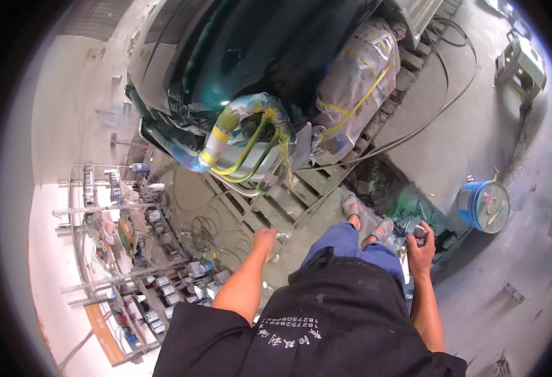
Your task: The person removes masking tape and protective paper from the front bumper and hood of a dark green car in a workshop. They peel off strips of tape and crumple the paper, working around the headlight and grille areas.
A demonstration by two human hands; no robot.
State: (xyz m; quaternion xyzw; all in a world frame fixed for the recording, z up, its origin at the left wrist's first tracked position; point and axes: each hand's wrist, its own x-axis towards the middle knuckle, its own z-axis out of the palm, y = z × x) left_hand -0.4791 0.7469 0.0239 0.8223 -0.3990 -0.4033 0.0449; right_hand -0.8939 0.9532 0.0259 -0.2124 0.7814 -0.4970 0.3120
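Note:
My left hand (264,244) is on the left, its fingers curled in. A small whitish thing (282,236) shows at the fingertips; I cannot tell what it is. My right hand (421,249) is raised on the right, its fingers bent around a small grey and dark object (419,232) whose kind I cannot make out. Ahead of both hands stands a dark, glossy vehicle body (251,50). A thick bent tube (220,132), wrapped in tape and film, arches in front of it with thin yellow-green hoses (251,154). Plastic sheeting with yellow tape (357,88) covers a bulky form at its right.
A slatted grating (288,198) lies in the floor before my feet. Cables (439,107) loop across the floor at the right, near a blue bucket (477,204) and a plastic stool (522,66). Shelves (156,276) crowded with cans line the left, beside a tangled cable (203,232).

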